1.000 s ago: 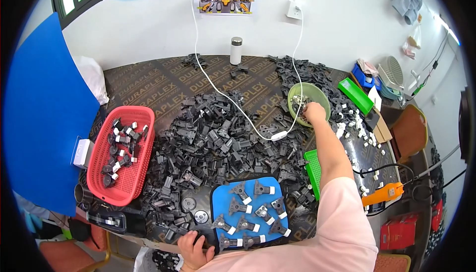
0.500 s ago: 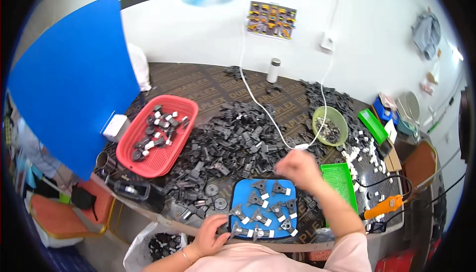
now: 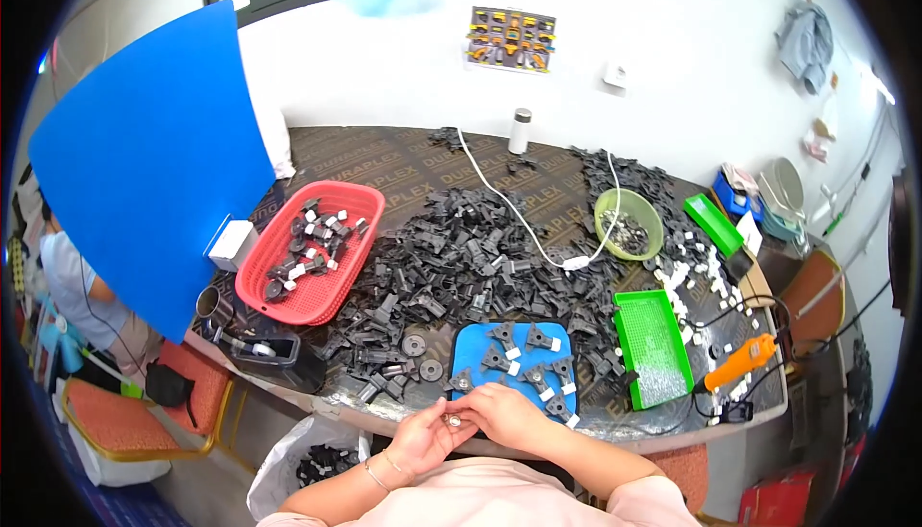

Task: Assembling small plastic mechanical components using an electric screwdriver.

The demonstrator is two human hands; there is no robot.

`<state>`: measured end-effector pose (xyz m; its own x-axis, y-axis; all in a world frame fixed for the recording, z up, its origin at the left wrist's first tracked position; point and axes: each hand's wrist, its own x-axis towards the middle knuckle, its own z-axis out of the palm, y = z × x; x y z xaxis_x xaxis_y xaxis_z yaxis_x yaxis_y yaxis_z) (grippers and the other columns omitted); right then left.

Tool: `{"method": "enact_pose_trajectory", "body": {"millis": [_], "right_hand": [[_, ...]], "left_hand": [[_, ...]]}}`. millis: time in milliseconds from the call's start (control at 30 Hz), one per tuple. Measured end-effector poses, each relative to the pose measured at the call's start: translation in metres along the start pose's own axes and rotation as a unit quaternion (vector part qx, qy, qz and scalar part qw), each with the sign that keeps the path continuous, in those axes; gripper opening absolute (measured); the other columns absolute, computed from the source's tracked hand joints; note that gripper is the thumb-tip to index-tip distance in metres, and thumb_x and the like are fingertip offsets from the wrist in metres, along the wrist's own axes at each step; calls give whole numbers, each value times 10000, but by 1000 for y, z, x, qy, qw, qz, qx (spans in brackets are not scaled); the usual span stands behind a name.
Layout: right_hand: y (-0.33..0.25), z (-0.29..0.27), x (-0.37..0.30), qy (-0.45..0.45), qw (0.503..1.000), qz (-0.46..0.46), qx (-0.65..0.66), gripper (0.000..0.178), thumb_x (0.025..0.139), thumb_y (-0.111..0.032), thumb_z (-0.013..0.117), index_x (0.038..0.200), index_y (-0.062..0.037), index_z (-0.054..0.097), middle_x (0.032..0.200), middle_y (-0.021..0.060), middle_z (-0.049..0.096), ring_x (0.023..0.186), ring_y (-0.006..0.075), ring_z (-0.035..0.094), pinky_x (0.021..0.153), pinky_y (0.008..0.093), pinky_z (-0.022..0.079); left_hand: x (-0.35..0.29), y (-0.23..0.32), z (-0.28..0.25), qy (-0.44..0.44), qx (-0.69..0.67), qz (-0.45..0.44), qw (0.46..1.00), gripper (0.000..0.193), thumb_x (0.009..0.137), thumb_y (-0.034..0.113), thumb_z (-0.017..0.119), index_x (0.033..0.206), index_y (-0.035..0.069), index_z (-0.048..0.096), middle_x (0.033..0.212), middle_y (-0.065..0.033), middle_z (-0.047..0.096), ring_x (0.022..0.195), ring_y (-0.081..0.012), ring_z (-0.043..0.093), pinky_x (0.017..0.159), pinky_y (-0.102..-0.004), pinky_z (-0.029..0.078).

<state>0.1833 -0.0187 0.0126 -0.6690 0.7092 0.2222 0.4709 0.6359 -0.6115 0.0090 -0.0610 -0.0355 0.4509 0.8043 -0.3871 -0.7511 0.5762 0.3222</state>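
My left hand and my right hand meet over the near left corner of a blue mat. The left palm is turned up with its fingers curled. Right fingertips press down close to the left fingers, around a small shiny piece too small to name. On the mat lie several black three-armed plastic parts with white ends; my hands and forearm hide the mat's near side.
Black plastic parts are heaped behind the mat. A red basket of parts stands left, a green tray right. Beyond are a green bowl of small metal pieces, white pieces, an orange-handled tool and a cable.
My right hand has come back from beyond the mat's far right and joined my left hand. The left hand has shifted right from the mat's edge and turned palm up. The view has shifted slightly.
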Motion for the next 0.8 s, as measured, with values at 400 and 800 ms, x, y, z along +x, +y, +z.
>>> {"method": "enact_pose_trajectory", "body": {"millis": [400, 800], "right_hand": [[-7, -4, -24, 69, 987, 85, 114, 289, 741, -104, 652, 1014, -64, 566, 816, 106, 647, 785, 300, 627, 650, 383, 507], [118, -34, 29, 163, 938, 281, 119, 196, 770, -51, 682, 899, -40, 535, 743, 26, 623, 659, 81, 571, 602, 243, 461]], "left_hand": [[-5, -4, 19, 59, 152, 44, 986, 178, 866, -17, 574, 1042, -2, 550, 1059, -137, 623, 984, -239, 620, 873, -365, 525], [-12, 6, 15, 54, 113, 28, 992, 251, 885, -53, 475, 1131, -21, 510, 1224, -204, 534, 1144, -296, 544, 965, -355, 478]]}}
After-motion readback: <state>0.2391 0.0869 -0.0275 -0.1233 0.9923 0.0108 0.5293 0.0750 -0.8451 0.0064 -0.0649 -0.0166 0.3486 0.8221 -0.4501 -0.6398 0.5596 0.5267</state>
